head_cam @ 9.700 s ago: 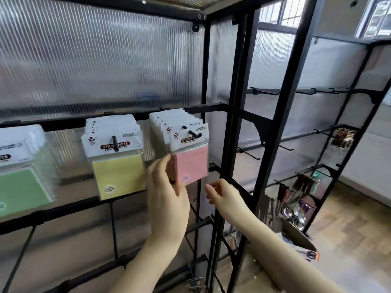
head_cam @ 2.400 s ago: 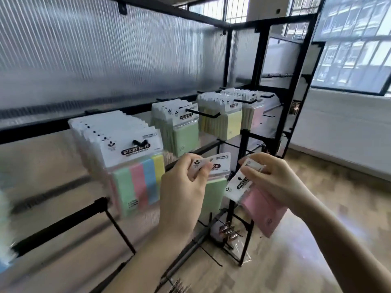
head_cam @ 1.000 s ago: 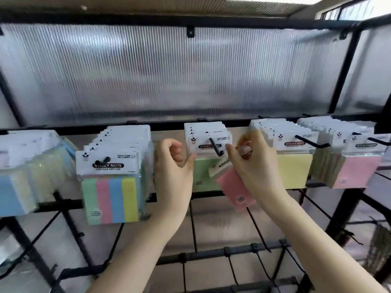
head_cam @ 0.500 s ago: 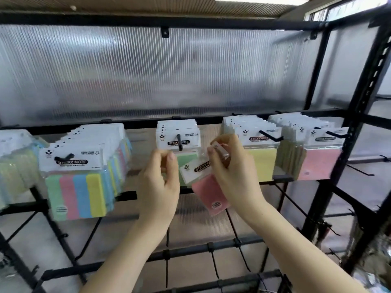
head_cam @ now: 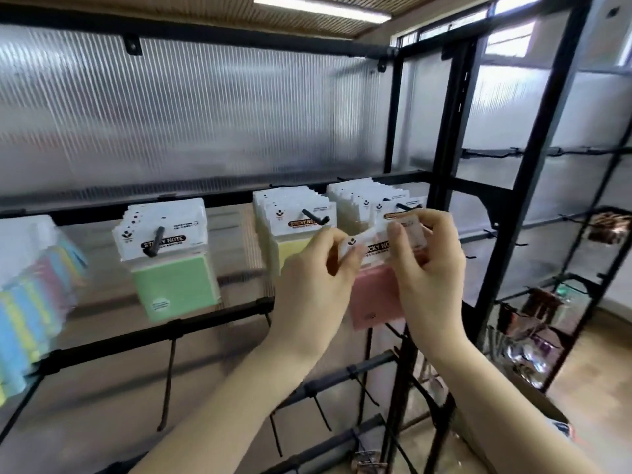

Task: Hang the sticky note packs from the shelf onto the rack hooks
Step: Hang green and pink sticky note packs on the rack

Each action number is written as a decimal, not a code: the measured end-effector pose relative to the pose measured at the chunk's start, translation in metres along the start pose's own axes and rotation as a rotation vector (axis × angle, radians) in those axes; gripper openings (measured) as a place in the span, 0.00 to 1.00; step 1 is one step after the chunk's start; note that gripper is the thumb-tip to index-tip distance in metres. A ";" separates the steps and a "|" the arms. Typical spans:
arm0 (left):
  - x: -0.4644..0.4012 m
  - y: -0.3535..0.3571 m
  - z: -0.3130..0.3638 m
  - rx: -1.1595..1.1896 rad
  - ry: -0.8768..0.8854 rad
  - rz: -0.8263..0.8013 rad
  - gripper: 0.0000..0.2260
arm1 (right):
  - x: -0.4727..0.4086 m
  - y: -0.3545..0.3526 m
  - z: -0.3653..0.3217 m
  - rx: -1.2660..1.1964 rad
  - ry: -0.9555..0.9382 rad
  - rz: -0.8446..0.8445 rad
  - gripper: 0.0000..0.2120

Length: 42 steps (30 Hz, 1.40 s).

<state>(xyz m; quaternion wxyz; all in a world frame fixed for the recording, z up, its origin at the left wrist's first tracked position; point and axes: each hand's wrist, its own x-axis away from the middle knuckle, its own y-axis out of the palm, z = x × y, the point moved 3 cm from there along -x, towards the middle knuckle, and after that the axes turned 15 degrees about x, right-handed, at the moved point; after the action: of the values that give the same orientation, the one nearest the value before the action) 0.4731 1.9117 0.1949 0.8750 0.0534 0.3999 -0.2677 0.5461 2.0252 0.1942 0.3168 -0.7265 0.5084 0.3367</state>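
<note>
At the far left edge a blurred bunch of striped packs point(head_cam: 30, 302) in blue, yellow and pink hangs from the black rack point(head_cam: 448, 186). To its right, a stack of green packs point(head_cam: 174, 285) hangs on a black hook point(head_cam: 155, 241) whose tip pokes out through the white header card printed STICKY NOTE. Further right a stack of yellow packs point(head_cam: 290, 230) hangs on another hook point(head_cam: 316, 217), partly hidden behind the left hand point(head_cam: 314, 282).

The left hand is raised in front of the yellow stack, its thumb and fingers curled and pinching the left end of the white header of a pink pack point(head_cam: 374, 299). The pack is tilted slightly, with its pink pad hanging below and between the 2 hands, in front of the rack and just below the rightmost hook point(head_cam: 403, 207). The right hand point(head_cam: 431, 265) pinches the right end of the same header, fingers bent over its top edge and thumb on the near side. Whether the header already sits on the hook cannot be told, as the fingers cover that spot.

Behind the right hand a stack of pink packs point(head_cam: 362, 200) fills that rightmost hook. Right of the upright black post, more hooks stick out from a side panel, and some shiny packaged items point(head_cam: 540, 309) hang on the lower ones, too blurred to name. A ribbed translucent panel point(head_cam: 205, 114) backs the whole rack.
</note>
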 end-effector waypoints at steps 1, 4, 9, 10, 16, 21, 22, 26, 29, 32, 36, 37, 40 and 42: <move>-0.007 0.009 0.000 -0.003 0.014 -0.031 0.09 | -0.004 -0.007 0.006 0.016 0.010 0.016 0.05; -0.026 0.032 0.000 -0.004 0.039 -0.073 0.12 | -0.018 -0.024 0.021 0.070 0.019 0.025 0.07; -0.052 0.057 -0.010 0.051 -0.051 -0.063 0.15 | -0.040 -0.033 0.039 0.112 0.038 0.006 0.06; -0.055 0.061 -0.012 0.065 -0.070 -0.060 0.15 | -0.044 -0.033 0.043 0.113 0.047 0.003 0.06; -0.063 0.068 -0.024 0.099 -0.121 0.010 0.10 | -0.057 -0.025 0.057 0.122 0.080 -0.029 0.05; -0.063 0.071 -0.030 0.106 -0.170 0.033 0.11 | -0.063 -0.020 0.064 0.082 0.117 -0.067 0.11; -0.063 0.071 -0.030 0.104 -0.174 0.038 0.11 | -0.064 -0.020 0.065 0.078 0.111 -0.068 0.11; -0.063 0.075 -0.028 0.084 -0.170 0.058 0.14 | -0.068 -0.021 0.067 0.062 0.115 -0.066 0.11; -0.065 0.077 -0.029 0.072 -0.158 0.083 0.13 | -0.070 -0.019 0.071 0.070 0.131 -0.081 0.09; -0.064 0.077 -0.037 0.018 -0.172 0.084 0.08 | -0.068 -0.013 0.079 0.110 0.179 -0.151 0.02; -0.051 0.073 -0.046 0.073 -0.149 0.200 0.13 | -0.057 -0.011 0.090 0.120 0.236 -0.137 0.06; -0.047 0.073 -0.048 0.085 -0.134 0.214 0.15 | -0.054 -0.011 0.093 0.123 0.258 -0.140 0.09; -0.036 0.076 -0.054 0.091 -0.130 0.201 0.13 | -0.045 -0.008 0.106 0.174 0.332 -0.197 0.15; -0.030 0.078 -0.057 0.104 -0.142 0.204 0.12 | -0.040 -0.005 0.114 0.202 0.371 -0.246 0.16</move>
<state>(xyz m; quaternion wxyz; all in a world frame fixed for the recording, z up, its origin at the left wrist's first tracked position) 0.4585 2.0088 0.1688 0.9198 0.1202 0.3148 -0.2008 0.5217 2.1394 0.1625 0.3276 -0.7970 0.4967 0.1040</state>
